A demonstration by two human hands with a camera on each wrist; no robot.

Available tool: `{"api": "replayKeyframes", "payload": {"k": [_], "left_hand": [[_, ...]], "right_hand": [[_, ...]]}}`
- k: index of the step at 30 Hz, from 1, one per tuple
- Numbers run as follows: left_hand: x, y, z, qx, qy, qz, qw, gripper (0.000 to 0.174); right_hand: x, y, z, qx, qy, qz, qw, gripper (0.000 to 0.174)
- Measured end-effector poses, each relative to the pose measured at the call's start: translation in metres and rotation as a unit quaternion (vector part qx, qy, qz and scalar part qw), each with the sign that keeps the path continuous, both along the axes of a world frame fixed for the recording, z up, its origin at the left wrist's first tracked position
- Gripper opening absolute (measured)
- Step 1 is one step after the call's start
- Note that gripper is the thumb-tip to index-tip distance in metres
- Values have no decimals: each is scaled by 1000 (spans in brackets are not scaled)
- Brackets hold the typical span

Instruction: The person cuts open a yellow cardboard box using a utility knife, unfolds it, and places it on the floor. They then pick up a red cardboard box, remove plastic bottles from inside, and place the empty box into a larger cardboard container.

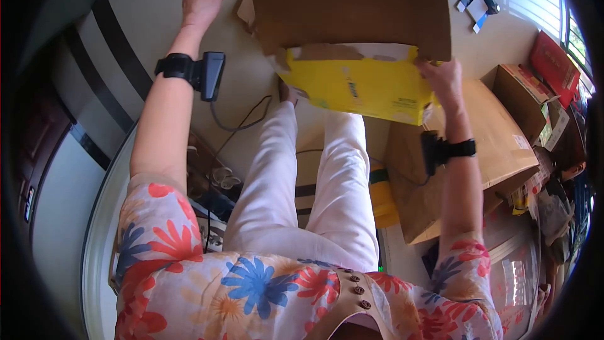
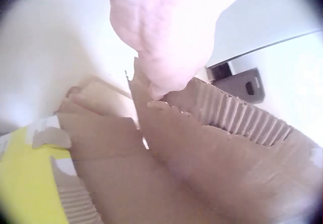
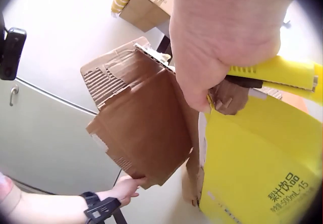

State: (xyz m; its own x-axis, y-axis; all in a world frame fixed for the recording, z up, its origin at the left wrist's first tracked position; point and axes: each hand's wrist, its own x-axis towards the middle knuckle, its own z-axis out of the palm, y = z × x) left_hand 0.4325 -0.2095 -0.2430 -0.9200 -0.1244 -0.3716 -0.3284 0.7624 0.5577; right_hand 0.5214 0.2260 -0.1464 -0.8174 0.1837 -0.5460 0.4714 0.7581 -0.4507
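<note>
Right wrist: right hand [image 3: 227, 37] grips yellow carton [image 3: 252, 173], print legible | head: print blurred

The carton [image 1: 352, 12] hangs above the legs [image 1: 314, 176], box [image 1: 497, 132] rightward.

Carton [image 3: 252, 158], yellow face: black print "梨汁饮品", beneath it "500mL" and "15"; blue print in head view unreadable

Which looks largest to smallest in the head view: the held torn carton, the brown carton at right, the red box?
1. torn carton, nearest the camera, so partly inflated
2. brown carton
3. red box, clearly smallest
</note>
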Motion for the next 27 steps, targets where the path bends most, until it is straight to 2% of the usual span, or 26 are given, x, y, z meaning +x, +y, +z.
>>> {"api": "replayKeyframes", "payload": {"k": [2,4,5,7,8,10,12,14,15,16,18,20,22,24,26,27], "left_hand": [[-9,-20,11,25,26,-8,999,32],[-12,-37,16,146,6,0,989,33],[-12,-41,22,145,12,-3,989,33],[-9,-43,43,89,7,-6,996,30],[-7,-45,49,90,13,-7,996,30],[-4,-53,55,200,17,57,978,30],[2,-65,63,274,27,104,956,31],[11,-90,59,263,16,109,959,32],[18,-103,52,203,12,119,972,30],[24,-105,47,144,8,128,981,29],[40,-105,41,114,-8,129,985,28],[52,-103,23,82,-23,131,988,28],[63,-91,8,86,-11,75,993,19],[66,-46,17,-111,-102,-3,989,14],[81,-17,-10,-124,34,-167,978,12],[89,2,-24,-102,54,-186,976,10]], "right_hand": [[-28,13,14,-7,-4,24,1000,25],[-49,32,18,-31,-10,67,997,28],[-56,36,18,-32,-3,65,997,28],[-71,37,24,77,60,172,980,32],[-76,39,24,80,66,170,980,32],[-82,50,18,201,56,125,970,35],[-80,86,1,241,87,101,961,35],[-77,117,-9,224,89,-54,969,33],[-75,118,-4,212,58,-99,970,28],[-71,118,-2,215,57,-101,970,28],[-64,115,0,116,58,-171,977,22],[-63,109,-1,82,80,-182,977,20],[-65,107,-7,70,56,-207,974,19],[-66,102,-14,48,61,-219,973,18],[-69,104,-27,28,67,-230,971,18],[-69,109,-35,28,68,-230,970,18]]}}
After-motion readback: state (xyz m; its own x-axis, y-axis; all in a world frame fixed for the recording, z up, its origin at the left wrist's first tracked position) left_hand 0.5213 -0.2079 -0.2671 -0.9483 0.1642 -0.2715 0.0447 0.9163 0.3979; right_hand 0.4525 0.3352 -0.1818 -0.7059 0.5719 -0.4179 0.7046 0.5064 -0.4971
